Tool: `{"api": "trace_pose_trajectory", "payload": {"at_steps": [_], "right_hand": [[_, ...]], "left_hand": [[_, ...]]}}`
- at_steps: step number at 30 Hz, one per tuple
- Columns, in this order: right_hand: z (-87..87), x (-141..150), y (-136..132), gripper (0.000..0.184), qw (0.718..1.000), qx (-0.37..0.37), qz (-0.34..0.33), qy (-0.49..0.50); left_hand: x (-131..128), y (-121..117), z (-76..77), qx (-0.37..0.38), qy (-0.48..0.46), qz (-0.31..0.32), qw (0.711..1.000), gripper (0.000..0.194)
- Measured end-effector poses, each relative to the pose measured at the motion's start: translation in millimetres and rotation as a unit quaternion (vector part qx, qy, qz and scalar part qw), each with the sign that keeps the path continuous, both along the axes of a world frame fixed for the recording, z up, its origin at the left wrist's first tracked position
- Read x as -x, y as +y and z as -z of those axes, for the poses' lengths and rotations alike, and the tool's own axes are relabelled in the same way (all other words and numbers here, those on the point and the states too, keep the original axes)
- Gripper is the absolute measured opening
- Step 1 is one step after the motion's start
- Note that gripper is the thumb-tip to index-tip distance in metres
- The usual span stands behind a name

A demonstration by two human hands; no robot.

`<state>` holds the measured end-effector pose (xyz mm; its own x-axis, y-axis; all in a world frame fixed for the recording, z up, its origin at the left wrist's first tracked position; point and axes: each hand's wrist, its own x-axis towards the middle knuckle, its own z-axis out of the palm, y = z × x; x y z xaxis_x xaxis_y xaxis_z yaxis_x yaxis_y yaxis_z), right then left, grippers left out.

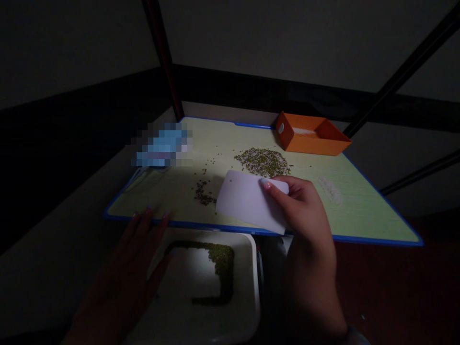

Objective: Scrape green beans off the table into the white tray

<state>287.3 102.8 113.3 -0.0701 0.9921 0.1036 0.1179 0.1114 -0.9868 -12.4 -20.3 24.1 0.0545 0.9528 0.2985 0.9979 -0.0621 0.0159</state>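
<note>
In my right hand (305,211) is a white plastic card (247,199), pinched between thumb and fingers and tilted just above the light green board (172,191). Beyond the card lies a wide pile of small greenish seeds (264,161). A smaller heap of dark seeds (204,193) sits at the card's left edge, with loose ones scattered behind. My left hand (132,258) is dim, its fingers spread, fingertips at the board's blue front edge. Below that edge stands a white tub (244,316) holding green seeds (224,263) along its far and right sides.
An orange open box (312,143) stands at the board's back right, with something pale inside. A small whitish patch (329,189) lies on the right part of the board. A blurred-out blue item (163,146) is at the left. Walls and dark posts surround the board.
</note>
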Motion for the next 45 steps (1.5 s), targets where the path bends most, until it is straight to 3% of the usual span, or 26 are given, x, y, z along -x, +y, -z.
{"api": "trace_pose_trajectory", "payload": {"at_steps": [10, 19, 25, 32, 45], "right_hand": [[-5.9, 12, -8, 0.031, 0.996, 0.027, -0.086, 0.012], [-3.0, 0, -7, 0.027, 0.999, -0.02, 0.036, 0.01], [0.8, 2, -6, 0.027, 1.0, -0.007, 0.013, -0.003], [1.5, -4, 2, 0.028, 0.997, -0.028, 0.071, -0.029], [2.8, 0, -3, 0.028, 0.998, -0.021, 0.051, -0.002]], "left_hand": [[5, 0, 3.5, -0.004, -0.001, 0.011, 1.0, 0.068], [2, -1, 0.4, -0.002, -0.001, 0.006, 1.0, 0.068], [2, -1, 0.6, -0.007, -0.001, 0.006, 1.0, 0.067], [1, 0, -2.2, -0.011, -0.003, 0.013, 1.0, 0.067], [4, -1, 1.2, -0.003, -0.008, 0.008, 1.0, 0.067]]}}
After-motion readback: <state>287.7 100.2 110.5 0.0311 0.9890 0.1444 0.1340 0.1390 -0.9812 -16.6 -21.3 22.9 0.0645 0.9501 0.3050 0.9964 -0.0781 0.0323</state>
